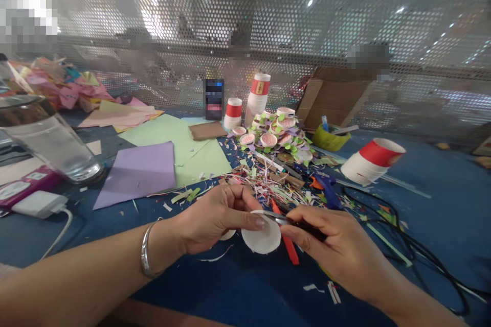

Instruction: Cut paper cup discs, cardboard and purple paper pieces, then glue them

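Note:
A white paper disc [261, 237], nearly round, is pinched between the thumb and fingers of my left hand [222, 217]. My right hand [330, 240] is closed on a pair of scissors [279, 218], whose metal blades lie at the disc's upper edge. Most of the scissors' handles are hidden by my fingers. Below the disc, a red-orange tool [290, 250] lies on the blue table. Part of another pale disc [227, 235] shows under my left hand. Paper scraps [264, 184] are heaped just beyond both hands.
Decorated paper discs [268, 139] are piled behind the scraps, near stacked paper cups [257, 97]. A cup stack [370, 162] lies tilted at right, near black cables [406, 230]. Purple paper [140, 171], a glass of water [57, 143] and a white charger [40, 204] are at left.

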The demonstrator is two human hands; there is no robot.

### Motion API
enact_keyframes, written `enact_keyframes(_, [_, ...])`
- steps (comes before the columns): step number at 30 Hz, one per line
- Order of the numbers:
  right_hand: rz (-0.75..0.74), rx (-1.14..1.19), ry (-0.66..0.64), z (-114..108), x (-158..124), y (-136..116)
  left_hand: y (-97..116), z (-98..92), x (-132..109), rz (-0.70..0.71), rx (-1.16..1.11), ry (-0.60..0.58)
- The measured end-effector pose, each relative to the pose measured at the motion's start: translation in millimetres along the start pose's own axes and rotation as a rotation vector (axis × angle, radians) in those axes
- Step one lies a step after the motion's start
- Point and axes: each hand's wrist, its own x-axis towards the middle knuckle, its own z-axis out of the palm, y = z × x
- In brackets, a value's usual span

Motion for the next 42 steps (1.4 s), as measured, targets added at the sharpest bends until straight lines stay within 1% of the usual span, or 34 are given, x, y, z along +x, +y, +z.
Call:
enact_keyframes(5, [0.001,-0.011,-0.001,-1.0,2.1,-1.3,3.2,-3.1,-1.2,-0.076,0.016,-0.007])
enact_keyframes(11, [-0.002,-0.027,0.014,-2.0,0.1,-0.8,4.2,-2.4,-6.3,-0.138,-0.054,-0.109])
enact_keyframes(15, [-0.005,-0.01,0.021,-3.4,1.9,0.4,2.9,-4.3,-4.2,-0.139,-0.127,-0.107])
enact_keyframes(22, [0.009,-0.011,0.024,-4.0,2.1,2.8,2.9,-4.6,-2.9,-0.135,-0.117,-0.039])
enact_keyframes(32, [-0.059,-0.063,0.052,-2.2,1.2,2.7,-2.9,-7.0,-0.6,-0.075,-0.098,-0.087])
enact_keyframes(42, [-0.045,-0.102,0.044,-0.8,-1.5,2.1,-3.7,-7.0,-0.7,-0.086,-0.095,-0.087])
